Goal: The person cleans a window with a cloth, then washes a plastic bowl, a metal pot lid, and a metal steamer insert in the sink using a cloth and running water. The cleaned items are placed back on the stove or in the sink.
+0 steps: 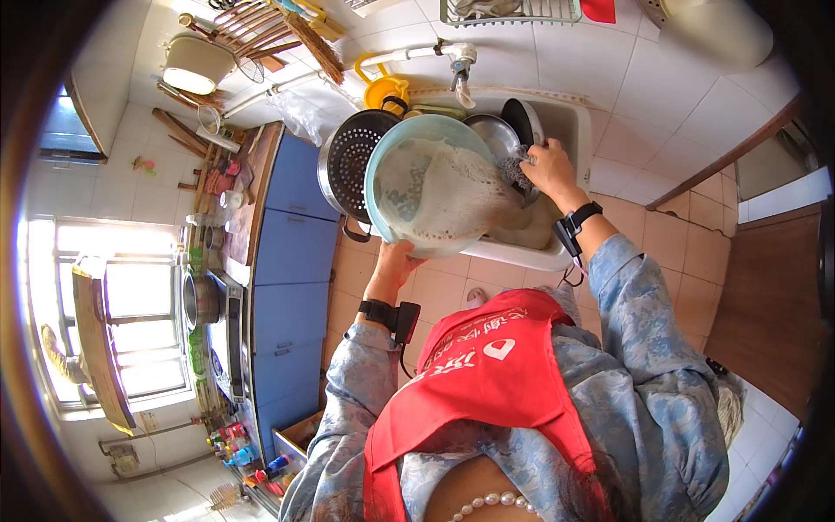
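A pale green plastic basin (375,176) tilts to the right over the white sink (577,130), and murky, foamy water runs from its right rim into the sink. My left hand (399,258) grips the basin's near rim. Between the fingers of my right hand (551,166) is a grey scrubbing pad (518,168), held just right of the basin. Beyond the pad, a metal pan (492,134) and a dark-lined frying pan (520,117) lean inside the sink. The basin hides part of the sink.
Left of the basin is a perforated steamer pot (357,156). A tap (462,85) juts from the wall above the sink, near a yellow plastic ladle (385,90). Blue cabinets (293,248) line the left, with a pot (202,299) on the stove (228,339).
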Tool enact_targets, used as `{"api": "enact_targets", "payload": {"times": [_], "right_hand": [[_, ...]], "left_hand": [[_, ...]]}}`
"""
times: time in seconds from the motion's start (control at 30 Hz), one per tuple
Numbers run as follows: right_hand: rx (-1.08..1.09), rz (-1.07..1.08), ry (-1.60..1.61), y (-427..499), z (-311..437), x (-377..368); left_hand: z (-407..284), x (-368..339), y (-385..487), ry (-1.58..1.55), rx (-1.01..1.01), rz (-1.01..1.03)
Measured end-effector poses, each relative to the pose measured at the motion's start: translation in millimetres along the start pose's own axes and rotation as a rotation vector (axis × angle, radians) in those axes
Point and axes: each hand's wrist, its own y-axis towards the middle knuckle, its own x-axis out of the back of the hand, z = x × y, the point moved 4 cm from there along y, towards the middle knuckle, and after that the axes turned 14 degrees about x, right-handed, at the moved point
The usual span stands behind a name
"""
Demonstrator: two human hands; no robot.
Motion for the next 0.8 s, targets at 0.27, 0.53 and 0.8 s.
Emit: {"api": "enact_targets", "payload": {"times": [0.27, 0.53, 0.8], "right_hand": [[-0.041, -0.001, 0.008, -4.5, -10.6, -0.8], [-0.021, -0.044, -0.002, -7.3, -8.0, 1.2], [-0.050, -0.005, -0.002, -7.0, -5.8, -3.0]], "left_hand": [[-12.6, -2.0, -0.3, 0.150, -0.058, -0.088], [-10.6, 8.6, 14.4, 0.279, -0.156, -0.159], [-31.0, -8.0, -13.7, 0.790, -0.567, -0.419]]}}
